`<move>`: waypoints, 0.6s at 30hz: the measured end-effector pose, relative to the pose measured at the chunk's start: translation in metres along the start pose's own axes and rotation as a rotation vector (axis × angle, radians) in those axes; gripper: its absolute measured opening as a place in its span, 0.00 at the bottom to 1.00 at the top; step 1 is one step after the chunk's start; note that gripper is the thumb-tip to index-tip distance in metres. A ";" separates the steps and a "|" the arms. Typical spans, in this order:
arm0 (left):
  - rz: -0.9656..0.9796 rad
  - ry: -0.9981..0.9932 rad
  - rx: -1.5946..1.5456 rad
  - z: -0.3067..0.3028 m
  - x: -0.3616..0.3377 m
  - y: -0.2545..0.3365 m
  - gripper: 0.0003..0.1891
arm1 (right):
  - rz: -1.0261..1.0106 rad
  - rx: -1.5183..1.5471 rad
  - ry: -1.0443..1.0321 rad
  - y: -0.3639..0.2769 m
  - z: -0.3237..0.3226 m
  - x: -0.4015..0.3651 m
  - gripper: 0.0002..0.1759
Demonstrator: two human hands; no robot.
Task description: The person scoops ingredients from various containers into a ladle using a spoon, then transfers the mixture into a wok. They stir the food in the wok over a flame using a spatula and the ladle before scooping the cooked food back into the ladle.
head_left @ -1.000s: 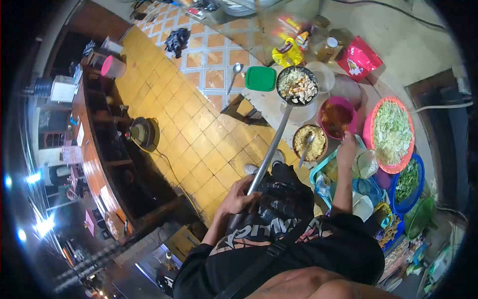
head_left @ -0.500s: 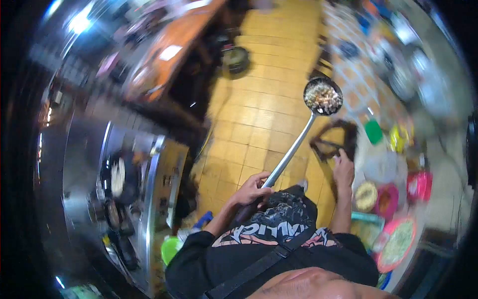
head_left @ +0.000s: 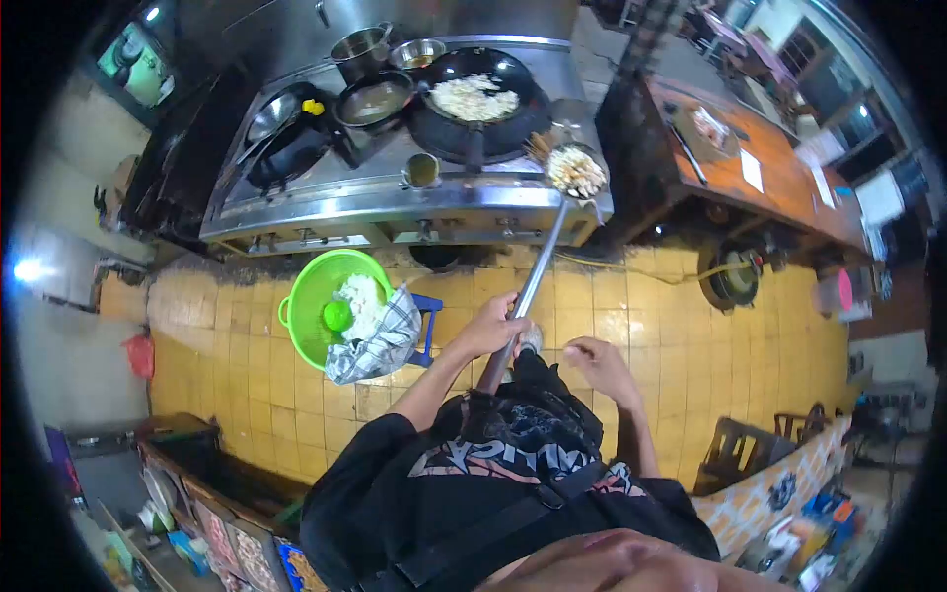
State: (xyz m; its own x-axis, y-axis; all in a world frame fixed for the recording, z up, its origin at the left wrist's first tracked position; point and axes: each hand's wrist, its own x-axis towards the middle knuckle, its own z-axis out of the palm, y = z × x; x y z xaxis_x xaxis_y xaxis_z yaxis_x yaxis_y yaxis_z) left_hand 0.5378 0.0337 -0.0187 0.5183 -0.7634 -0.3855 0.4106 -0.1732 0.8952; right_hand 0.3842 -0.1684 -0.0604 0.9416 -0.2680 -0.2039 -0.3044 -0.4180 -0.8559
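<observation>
My left hand (head_left: 493, 328) is wrapped round the long handle of a metal ladle (head_left: 543, 261), near its dark lower end. Chopped pale and brownish food (head_left: 576, 172) fills the ladle's bowl, which is by the stove's front right corner. My right hand (head_left: 598, 367) hangs free over the floor with loosely bent fingers and nothing visible in it. Beyond the ladle, a large black wok (head_left: 444, 133) on the stove holds whitish food (head_left: 475, 99).
The steel stove (head_left: 365, 202) also carries a pot (head_left: 361, 51), smaller pans and a cup (head_left: 421, 171). On the left, a green basin (head_left: 316, 266) with white contents and a checked cloth (head_left: 380, 340) sits by a blue stool (head_left: 426, 331). A wooden table (head_left: 710, 183) stands right of the stove.
My view has turned left from the tiled aisle and side counter to face the stove. The filled ladle has come round with my left hand; my right hand has left the counter side.
</observation>
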 end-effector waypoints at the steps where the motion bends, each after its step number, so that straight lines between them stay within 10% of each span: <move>1: 0.022 0.093 -0.033 -0.007 0.009 0.009 0.10 | 0.014 -0.008 -0.351 -0.014 0.007 0.022 0.14; 4: 0.094 0.211 0.007 -0.041 0.064 0.000 0.11 | -0.082 0.243 -0.591 -0.034 0.062 0.082 0.17; 9: 0.147 0.238 0.059 -0.083 0.150 0.036 0.13 | 0.294 1.248 -0.384 -0.074 0.061 0.191 0.11; 18: 0.099 0.523 -0.144 -0.173 0.168 0.047 0.21 | 0.087 0.522 -0.059 -0.067 0.008 0.389 0.06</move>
State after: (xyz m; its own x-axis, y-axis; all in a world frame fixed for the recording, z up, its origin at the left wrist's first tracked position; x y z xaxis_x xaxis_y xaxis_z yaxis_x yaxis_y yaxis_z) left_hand 0.7738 0.0048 -0.0799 0.8483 -0.3541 -0.3937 0.4203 -0.0019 0.9074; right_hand 0.7720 -0.2370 -0.0862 0.9273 -0.2265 -0.2979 -0.2834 0.0947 -0.9543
